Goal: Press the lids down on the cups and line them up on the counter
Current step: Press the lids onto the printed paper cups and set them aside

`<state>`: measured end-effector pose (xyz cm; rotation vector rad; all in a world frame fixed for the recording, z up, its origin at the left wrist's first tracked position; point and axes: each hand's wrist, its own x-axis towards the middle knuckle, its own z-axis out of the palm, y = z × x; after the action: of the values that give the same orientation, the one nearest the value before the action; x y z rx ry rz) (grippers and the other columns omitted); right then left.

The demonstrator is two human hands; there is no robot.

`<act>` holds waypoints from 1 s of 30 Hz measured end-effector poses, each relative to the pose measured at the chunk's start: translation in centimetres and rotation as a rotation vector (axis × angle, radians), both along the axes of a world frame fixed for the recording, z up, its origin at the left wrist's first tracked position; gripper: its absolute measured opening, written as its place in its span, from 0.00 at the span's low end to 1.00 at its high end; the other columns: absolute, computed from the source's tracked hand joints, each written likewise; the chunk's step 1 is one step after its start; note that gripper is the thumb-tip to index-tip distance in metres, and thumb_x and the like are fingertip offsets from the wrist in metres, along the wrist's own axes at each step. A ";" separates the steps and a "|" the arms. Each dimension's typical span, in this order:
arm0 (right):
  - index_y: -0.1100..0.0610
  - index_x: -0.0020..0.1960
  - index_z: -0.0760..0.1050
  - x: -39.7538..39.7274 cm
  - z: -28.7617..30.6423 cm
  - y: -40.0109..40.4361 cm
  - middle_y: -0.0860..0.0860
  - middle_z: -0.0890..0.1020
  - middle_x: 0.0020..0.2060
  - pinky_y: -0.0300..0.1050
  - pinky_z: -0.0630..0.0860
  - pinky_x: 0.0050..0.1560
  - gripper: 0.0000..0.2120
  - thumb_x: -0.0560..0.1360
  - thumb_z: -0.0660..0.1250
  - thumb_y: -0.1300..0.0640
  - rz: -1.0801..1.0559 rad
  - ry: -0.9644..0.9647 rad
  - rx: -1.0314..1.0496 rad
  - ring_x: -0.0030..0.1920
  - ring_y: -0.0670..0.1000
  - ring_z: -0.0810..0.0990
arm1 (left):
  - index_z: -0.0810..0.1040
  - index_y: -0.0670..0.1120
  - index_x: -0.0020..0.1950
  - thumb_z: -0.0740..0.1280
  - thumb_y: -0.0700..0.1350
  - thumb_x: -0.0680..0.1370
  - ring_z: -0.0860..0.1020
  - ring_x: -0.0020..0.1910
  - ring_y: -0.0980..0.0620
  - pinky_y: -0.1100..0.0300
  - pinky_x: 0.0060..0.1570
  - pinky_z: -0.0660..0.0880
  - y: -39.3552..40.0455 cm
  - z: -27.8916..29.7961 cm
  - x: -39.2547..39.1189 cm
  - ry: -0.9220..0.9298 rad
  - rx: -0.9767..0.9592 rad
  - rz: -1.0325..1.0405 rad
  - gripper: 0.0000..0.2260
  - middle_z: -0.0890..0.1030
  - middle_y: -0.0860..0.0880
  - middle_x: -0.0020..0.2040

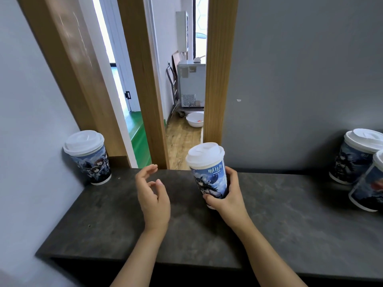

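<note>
Head view: right hand (229,195) grip wrapped around the lower body of a printed cup (209,175), white lid (205,155) on top, cup tilted slightly and held above the dark table (107,220) near its middle. Left hand (152,193) grip released, fingers loosely spread, hovering just left of that cup, holding nothing. Second lidded cup (88,157) standing at the table's far left corner against the wall. Two more lidded cups (352,158) close together at the right edge, partly cut off.
</note>
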<state>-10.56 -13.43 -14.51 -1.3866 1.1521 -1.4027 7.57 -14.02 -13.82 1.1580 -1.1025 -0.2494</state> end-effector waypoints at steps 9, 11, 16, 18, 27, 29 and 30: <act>0.43 0.63 0.66 0.4 -0.3 -0.1 0.42 0.77 0.61 0.31 0.74 0.58 0.38 0.63 0.79 0.67 -0.075 0.098 -0.023 0.61 0.40 0.78 | 0.69 0.41 0.63 0.73 0.36 0.71 0.72 0.62 0.42 0.43 0.63 0.72 -1.7 -0.3 6.2 0.099 0.232 0.524 0.24 0.71 0.41 0.63; 0.41 0.62 0.67 0.3 -0.3 -0.1 0.42 0.78 0.61 0.30 0.74 0.57 0.38 0.63 0.80 0.68 -0.097 0.119 -0.024 0.60 0.39 0.78 | 0.67 0.39 0.66 0.78 0.40 0.68 0.69 0.64 0.38 0.41 0.66 0.68 -2.4 -0.1 7.8 0.098 0.290 0.560 0.31 0.68 0.37 0.66; 0.41 0.57 0.70 0.3 -0.4 -0.1 0.41 0.81 0.57 0.35 0.75 0.54 0.35 0.60 0.82 0.65 -0.137 0.146 0.007 0.57 0.40 0.80 | 0.62 0.39 0.72 0.81 0.47 0.65 0.66 0.69 0.37 0.44 0.69 0.64 -4.7 0.2 9.8 0.097 0.379 0.627 0.42 0.65 0.36 0.71; 0.43 0.60 0.70 0.3 -0.4 0.1 0.43 0.81 0.58 0.44 0.77 0.59 0.36 0.59 0.82 0.61 -0.150 0.154 0.018 0.59 0.44 0.79 | 0.62 0.40 0.72 0.80 0.51 0.65 0.67 0.68 0.36 0.43 0.67 0.63 -5.7 0.2 10.6 0.100 0.451 0.681 0.43 0.66 0.36 0.70; 0.42 0.60 0.67 0.3 -0.5 0.6 0.47 0.78 0.59 0.55 0.77 0.63 0.38 0.54 0.81 0.52 -0.183 0.156 0.047 0.62 0.48 0.77 | 0.62 0.39 0.71 0.76 0.56 0.69 0.72 0.66 0.36 0.43 0.66 0.61 -7.8 -0.3 12.2 0.124 0.615 0.755 0.39 0.72 0.35 0.68; 0.43 0.61 0.66 0.2 -0.5 0.7 0.46 0.77 0.60 0.56 0.76 0.64 0.40 0.54 0.81 0.49 -0.177 0.164 0.052 0.63 0.50 0.76 | 0.63 0.40 0.70 0.76 0.55 0.70 0.72 0.65 0.35 0.41 0.65 0.65 -7.1 -0.3 11.8 0.113 0.549 0.662 0.37 0.72 0.37 0.68; 0.44 0.62 0.66 0.2 -0.6 0.7 0.46 0.76 0.61 0.57 0.75 0.65 0.41 0.53 0.81 0.47 -0.179 0.169 0.049 0.64 0.51 0.75 | 0.64 0.41 0.69 0.76 0.54 0.70 0.72 0.66 0.36 0.41 0.65 0.67 -6.5 -0.2 11.4 0.121 0.483 0.583 0.36 0.72 0.38 0.68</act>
<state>-10.37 -12.74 -15.12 -1.4174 1.4408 -1.3904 18.96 -20.48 -14.03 1.8157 -0.5679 -0.1260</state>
